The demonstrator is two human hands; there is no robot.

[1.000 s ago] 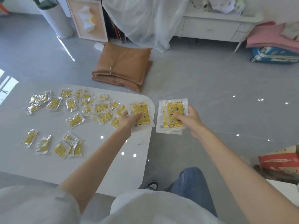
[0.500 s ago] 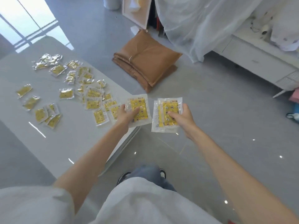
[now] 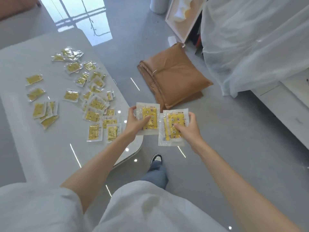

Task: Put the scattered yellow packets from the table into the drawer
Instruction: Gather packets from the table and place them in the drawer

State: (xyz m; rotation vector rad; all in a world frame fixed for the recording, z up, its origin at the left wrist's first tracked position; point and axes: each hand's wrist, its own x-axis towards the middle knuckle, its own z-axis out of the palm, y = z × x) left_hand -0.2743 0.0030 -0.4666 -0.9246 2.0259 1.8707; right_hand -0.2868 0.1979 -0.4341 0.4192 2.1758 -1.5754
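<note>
- While carrying: left hand (image 3: 133, 123) pinching one yellow packet (image 3: 149, 118), right hand (image 3: 189, 129) clutching a small stack (image 3: 174, 128), beyond the table (image 3: 50, 156) edge.
- Next, judged: merge both, find the drawer, unseen; many scattered packets (image 3: 93, 104) left.

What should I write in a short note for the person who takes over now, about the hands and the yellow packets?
Left hand: holds one yellow packet, lifted off the table.
Right hand: holds a small stack of packets, out over the floor.
Many loose packets are scattered on the white table.
No open drawer is in view; a white cabinet stands at the right.
Done: a few packets picked up.
Left: put the held ones in the drawer, then collect the rest.
</note>
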